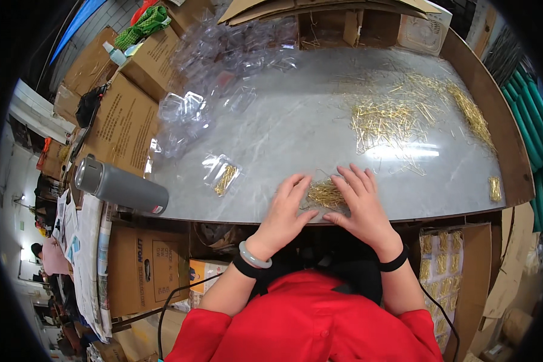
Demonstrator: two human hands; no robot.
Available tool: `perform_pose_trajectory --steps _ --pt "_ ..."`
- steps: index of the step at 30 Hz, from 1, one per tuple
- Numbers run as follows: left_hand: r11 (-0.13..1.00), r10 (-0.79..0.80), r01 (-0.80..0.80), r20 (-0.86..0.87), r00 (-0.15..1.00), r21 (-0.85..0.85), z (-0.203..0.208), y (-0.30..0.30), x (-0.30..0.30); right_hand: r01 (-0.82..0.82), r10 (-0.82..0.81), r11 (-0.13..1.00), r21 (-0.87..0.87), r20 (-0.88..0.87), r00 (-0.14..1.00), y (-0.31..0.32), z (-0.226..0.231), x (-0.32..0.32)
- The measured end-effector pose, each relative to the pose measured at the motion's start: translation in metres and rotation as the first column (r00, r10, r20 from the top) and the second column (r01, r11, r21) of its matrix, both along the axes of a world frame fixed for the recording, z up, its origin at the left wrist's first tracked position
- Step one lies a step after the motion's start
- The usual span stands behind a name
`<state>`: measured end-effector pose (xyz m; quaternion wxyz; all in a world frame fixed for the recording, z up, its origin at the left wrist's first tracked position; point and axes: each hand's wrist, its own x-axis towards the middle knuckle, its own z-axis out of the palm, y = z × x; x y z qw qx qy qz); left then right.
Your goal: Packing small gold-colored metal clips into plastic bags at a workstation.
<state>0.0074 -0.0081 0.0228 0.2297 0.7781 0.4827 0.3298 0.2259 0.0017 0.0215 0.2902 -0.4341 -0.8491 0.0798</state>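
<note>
Between my two hands, at the table's near edge, lies a small heap of thin gold wire pieces [324,194], some of them bent like hairpins. My left hand [288,208] is at the heap's left side, fingers stretched out and thumb pointing inward. On the other side my right hand [362,202] spreads its fingers along the heap, the fingertips by its far right edge. Both palms face the wires, and neither hand is closed on them. To the left, a clear plastic case [214,169] has a bundle of gold wires [225,180] in or on it.
Loose gold wires [386,120] are scattered at the far right, beside a longer bunch [470,117]. A small bundle [495,189] sits near the right rim [516,151]. Clear plastic cases [187,114] pile up at the far left. A grey bottle [123,186] lies at the left edge.
</note>
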Motion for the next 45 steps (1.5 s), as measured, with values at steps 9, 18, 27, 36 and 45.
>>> perform_pose_trajectory --steps 9,18,27,36,45 --pt "0.990 0.141 -0.141 -0.087 0.986 0.004 -0.008 0.002 -0.002 -0.102 0.101 0.993 -0.062 -0.021 0.995 0.005 -0.007 -0.012" --pt "0.988 0.082 -0.045 0.254 0.964 -0.148 -0.003 0.001 -0.004 -0.018 0.012 0.998 -0.060 -0.102 0.995 -0.001 -0.003 -0.012" --pt "0.982 -0.178 0.188 -0.246 0.953 0.018 -0.006 0.026 -0.003 -0.074 0.065 0.993 -0.094 -0.097 0.993 0.009 -0.023 -0.003" --pt "0.984 -0.166 0.173 -0.135 0.977 0.042 -0.008 0.013 0.007 -0.010 -0.142 0.953 -0.304 -0.473 0.870 -0.011 -0.005 0.009" --pt "0.980 -0.187 0.196 -0.144 0.972 0.047 -0.017 0.021 0.021 -0.112 -0.027 0.950 -0.292 -0.433 0.901 -0.013 0.003 -0.003"
